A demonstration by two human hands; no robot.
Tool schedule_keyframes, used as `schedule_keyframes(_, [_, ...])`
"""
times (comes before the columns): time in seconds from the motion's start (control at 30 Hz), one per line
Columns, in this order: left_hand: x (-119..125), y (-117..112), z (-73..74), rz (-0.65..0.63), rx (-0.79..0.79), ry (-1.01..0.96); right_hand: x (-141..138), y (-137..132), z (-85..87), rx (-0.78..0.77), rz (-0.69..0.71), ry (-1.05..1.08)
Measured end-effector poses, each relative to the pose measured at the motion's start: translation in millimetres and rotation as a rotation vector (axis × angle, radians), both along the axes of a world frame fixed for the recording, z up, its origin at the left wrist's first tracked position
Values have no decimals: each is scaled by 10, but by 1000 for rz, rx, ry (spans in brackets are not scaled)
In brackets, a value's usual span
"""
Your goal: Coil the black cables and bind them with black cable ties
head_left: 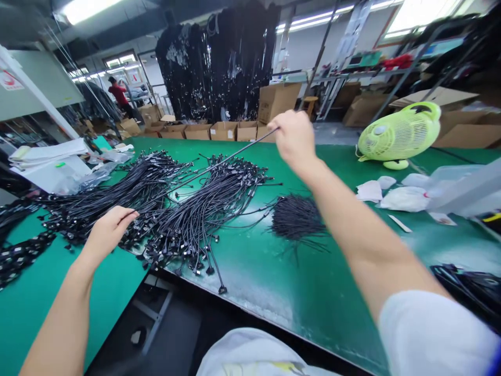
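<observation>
My right hand (295,137) is raised over the green table (274,271), its fingers pinched on one end of a black cable (219,163) stretched taut down and to the left. That cable runs toward my left hand (108,230), whose curled fingers rest on the near edge of a big heap of black cables (156,203). Whether the left hand grips the cable's other end is hidden. A smaller bundle of thin black ties (297,216) lies to the right of the heap.
A lime-green fan (399,134) lies at the far right, with white bags (405,198) and a clear plastic bin (465,188) beside it. More cables (19,250) lie at the left. Cardboard boxes (223,130) line the floor behind. A person in red (119,96) stands far off.
</observation>
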State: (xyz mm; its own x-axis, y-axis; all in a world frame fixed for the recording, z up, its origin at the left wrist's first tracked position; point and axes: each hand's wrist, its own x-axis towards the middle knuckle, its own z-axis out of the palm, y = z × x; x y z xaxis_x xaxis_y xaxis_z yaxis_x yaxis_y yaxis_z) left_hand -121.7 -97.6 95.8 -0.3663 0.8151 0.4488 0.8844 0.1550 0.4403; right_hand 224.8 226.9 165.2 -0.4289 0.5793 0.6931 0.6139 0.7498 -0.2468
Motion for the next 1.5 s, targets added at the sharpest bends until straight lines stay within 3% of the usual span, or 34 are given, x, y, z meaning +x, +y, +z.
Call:
schedule_keyframes(0.1, [31, -3, -207, -33, -97, -184, 642, 33, -77, 122, -146, -361])
schedule_keyframes(0.2, [307, 130, -271, -208, -44, -679, 1203, -157, -404, 176, -205, -523])
schedule_keyframes(0.27, [534, 292, -282, -324, 42, -1037, 1509, -379, -656, 83, -250, -534])
schedule_keyframes(0.33, [791, 497, -301, -371, 109, -1225, 1743, -679, -906, -67, -315, -513])
schedule_keyframes(0.4, [1119, 716, -343, -374, 183, -1174, 1878, -1052, -1139, -233, -312, -502])
schedule_keyframes(0.5, [1786, 965, -457, -470, 189, -735, 1883, -1632, -1376, -457, 9, -625])
schedule_keyframes(0.57, [2279, 1029, -553, -707, -13, -519, 1810, -1895, -1400, -491, 226, -697])
schedule_keyframes(0.6, [2502, 1031, -600, -855, -162, -501, 1778, -1959, -1371, -460, 264, -694])
schedule_keyframes(0.67, [2844, 1003, -679, -1073, -446, -602, 1760, -1945, -1268, -372, 206, -617])
schedule_keyframes(0.7, [2948, 985, -709, -1114, -543, -715, 1780, -1879, -1215, -346, 156, -562])
schedule_keyframes(0.8, [3005, 958, -763, -1040, -668, -1164, 1936, -1569, -1152, -353, 58, -420])
schedule_keyframes(0.93, [2702, 946, -749, -890, -678, -1557, 2233, -1207, -1347, -449, 36, -263])
schedule_keyframes(1.03, [2400, 921, -663, -757, -398, -1843, 2422, -1093, -1575, -541, 132, -198])
schedule_keyframes(1.13, [2204, 926, -580, -636, -61, -2021, 2465, -1145, -1764, -499, 162, -167])
schedule_keyframes(1.23, [2242, 1005, -621, -612, 2, -1950, 2283, -1400, -1860, -299, 100, -299])
schedule_keyframes(1.3, [2400, 1070, -725, -619, -17, -1723, 2070, -1649, -1845, -207, 173, -473])
schedule_keyframes(1.4, [2715, 1078, -896, -727, -156, -1208, 1745, -1929, -1691, -239, 468, -588])
schedule_keyframes(1.5, [2913, 974, -974, -940, -385, -876, 1546, -1913, -1494, -345, 498, -381])
